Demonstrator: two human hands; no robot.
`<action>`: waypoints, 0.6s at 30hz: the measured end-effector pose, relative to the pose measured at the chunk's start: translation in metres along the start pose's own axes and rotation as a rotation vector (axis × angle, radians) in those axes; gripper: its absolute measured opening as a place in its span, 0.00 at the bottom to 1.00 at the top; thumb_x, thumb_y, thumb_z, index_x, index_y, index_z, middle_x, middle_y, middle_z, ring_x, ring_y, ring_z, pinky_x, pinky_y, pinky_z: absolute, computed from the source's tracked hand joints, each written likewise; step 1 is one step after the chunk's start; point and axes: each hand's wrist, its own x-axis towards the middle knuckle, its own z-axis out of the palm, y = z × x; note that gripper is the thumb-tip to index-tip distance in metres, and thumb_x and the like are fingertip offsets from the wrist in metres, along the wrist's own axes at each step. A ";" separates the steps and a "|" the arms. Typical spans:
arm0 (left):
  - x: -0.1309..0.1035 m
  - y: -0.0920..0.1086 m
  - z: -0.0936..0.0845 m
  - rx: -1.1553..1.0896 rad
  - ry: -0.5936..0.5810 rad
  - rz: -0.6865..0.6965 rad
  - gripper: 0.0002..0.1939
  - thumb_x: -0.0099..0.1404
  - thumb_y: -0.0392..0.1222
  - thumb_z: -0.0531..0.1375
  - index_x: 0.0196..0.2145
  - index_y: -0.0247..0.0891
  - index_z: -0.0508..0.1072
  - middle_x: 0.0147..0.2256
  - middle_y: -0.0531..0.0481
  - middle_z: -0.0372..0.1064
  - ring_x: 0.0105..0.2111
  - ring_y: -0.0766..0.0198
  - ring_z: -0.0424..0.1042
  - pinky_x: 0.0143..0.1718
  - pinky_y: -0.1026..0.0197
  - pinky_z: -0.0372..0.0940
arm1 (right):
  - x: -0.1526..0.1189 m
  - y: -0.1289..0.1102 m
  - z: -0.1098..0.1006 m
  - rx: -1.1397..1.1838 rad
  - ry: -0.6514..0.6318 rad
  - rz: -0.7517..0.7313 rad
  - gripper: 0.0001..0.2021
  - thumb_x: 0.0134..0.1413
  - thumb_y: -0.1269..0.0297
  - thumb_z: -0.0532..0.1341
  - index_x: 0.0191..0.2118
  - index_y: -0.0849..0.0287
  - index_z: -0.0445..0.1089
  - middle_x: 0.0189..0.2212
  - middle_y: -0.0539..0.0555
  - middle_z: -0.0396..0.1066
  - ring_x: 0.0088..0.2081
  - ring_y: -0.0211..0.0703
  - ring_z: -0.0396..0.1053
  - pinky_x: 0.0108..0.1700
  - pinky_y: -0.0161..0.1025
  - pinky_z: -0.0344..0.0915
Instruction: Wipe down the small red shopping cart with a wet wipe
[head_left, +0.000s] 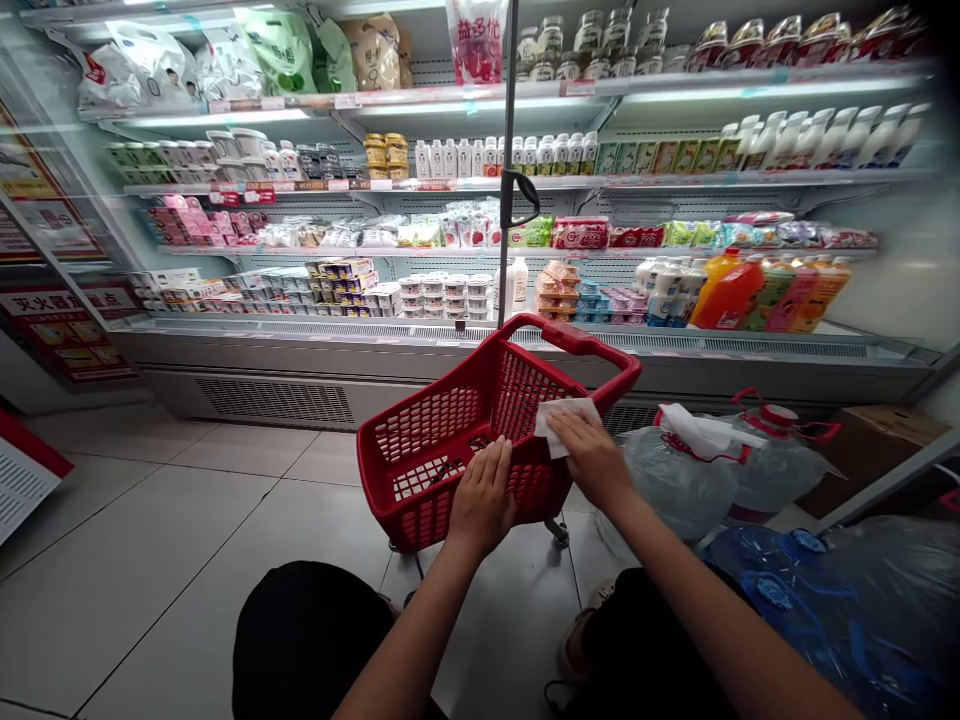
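Note:
A red plastic shopping cart (pixel 420 430) with lattice sides stands on the tiled floor in front of me, its looped handle rising at the back right. My left hand (pixel 484 495) rests on the near side's rim, fingers stretched out and lying together, with nothing visible in it. A white cloth or tissue (pixel 553 440) lies against the cart's upper right part, below the handle. My right hand (pixel 592 455) presses it there, fingers over its surface; the palm side is hidden.
Behind the cart runs a refrigerated display (pixel 247 350) with dairy goods and drinks. Large clear water bottles (pixel 679 485) and blue ones (pixel 780 575) stand at the right, near a cardboard box (pixel 870 450). My knees are at the bottom. A red-and-white object (pixel 26 480) stands far left.

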 end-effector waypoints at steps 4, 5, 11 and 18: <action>0.002 -0.002 0.001 -0.002 -0.019 0.014 0.43 0.68 0.39 0.56 0.75 0.30 0.42 0.74 0.40 0.47 0.74 0.53 0.48 0.73 0.49 0.49 | -0.003 -0.042 0.015 0.068 -0.037 -0.084 0.33 0.54 0.81 0.51 0.66 0.65 0.66 0.65 0.60 0.68 0.68 0.49 0.63 0.73 0.52 0.54; 0.001 -0.003 -0.001 0.005 -0.026 0.028 0.43 0.68 0.39 0.56 0.75 0.30 0.42 0.74 0.40 0.46 0.74 0.54 0.47 0.73 0.50 0.49 | -0.003 -0.045 0.016 0.079 -0.044 -0.098 0.33 0.54 0.81 0.51 0.67 0.65 0.66 0.65 0.60 0.68 0.68 0.49 0.62 0.74 0.52 0.53; -0.015 -0.019 -0.024 0.083 -0.025 0.013 0.42 0.70 0.43 0.56 0.76 0.42 0.43 0.75 0.49 0.42 0.75 0.53 0.45 0.75 0.43 0.37 | 0.003 -0.010 0.003 0.071 -0.045 -0.053 0.34 0.52 0.82 0.51 0.65 0.64 0.68 0.64 0.61 0.69 0.66 0.49 0.66 0.75 0.57 0.49; -0.022 -0.022 -0.024 0.062 -0.028 -0.017 0.44 0.68 0.48 0.58 0.76 0.40 0.45 0.75 0.48 0.44 0.74 0.52 0.48 0.75 0.44 0.40 | -0.002 -0.040 0.020 0.083 -0.030 -0.009 0.34 0.51 0.82 0.51 0.65 0.64 0.68 0.64 0.60 0.70 0.67 0.49 0.64 0.73 0.54 0.54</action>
